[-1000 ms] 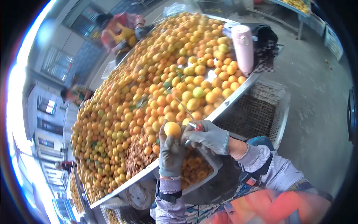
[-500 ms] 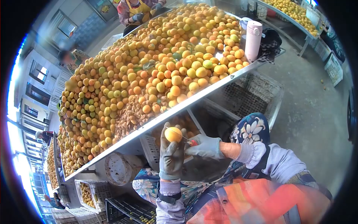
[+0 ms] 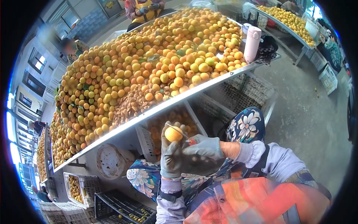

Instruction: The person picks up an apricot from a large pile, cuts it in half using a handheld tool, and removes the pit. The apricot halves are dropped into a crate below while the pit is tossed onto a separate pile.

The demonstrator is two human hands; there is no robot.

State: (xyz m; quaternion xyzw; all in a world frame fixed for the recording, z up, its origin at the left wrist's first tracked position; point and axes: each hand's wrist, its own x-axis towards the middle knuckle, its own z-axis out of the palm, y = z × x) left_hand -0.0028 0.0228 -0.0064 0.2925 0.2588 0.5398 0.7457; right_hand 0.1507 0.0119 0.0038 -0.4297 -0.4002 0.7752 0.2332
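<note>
Compared with one second ago, both hands have come away from the table edge and now stand lower, in front of my lap; in the last half second they have hardly shifted. My left hand [image 3: 170, 158], in a grey glove, is closed around a fruit [image 3: 173, 133], yellow-orange and round, which sits at the top of the fingers with the palm turned to me. My right hand [image 3: 203, 148], also gloved, is closed on a small knife [image 3: 191, 141] with a red handle. The thin blade lies against the right side of the fruit; I cannot tell if it cuts into it.

Just behind the fruit there is a white crate [image 3: 144, 139] with more orange pieces inside, under the table. To the left of it stands a round pale bucket [image 3: 110, 161]. Under the hands I see flowered cloth [image 3: 246, 127] over the knees and an orange apron [image 3: 253, 201] near the bottom.

Above, the metal table [image 3: 164, 107] runs slanted across the view and carries a big pile of fruits [image 3: 149, 67], yellow, orange and some green. At its right end stands a pink bottle [image 3: 252, 44], upright, just beside a dark bag [image 3: 269, 45]. At the far side of the table another person [image 3: 143, 7] in gloves is at work. A second table [image 3: 287, 16] with fruits is at the top right.
</note>
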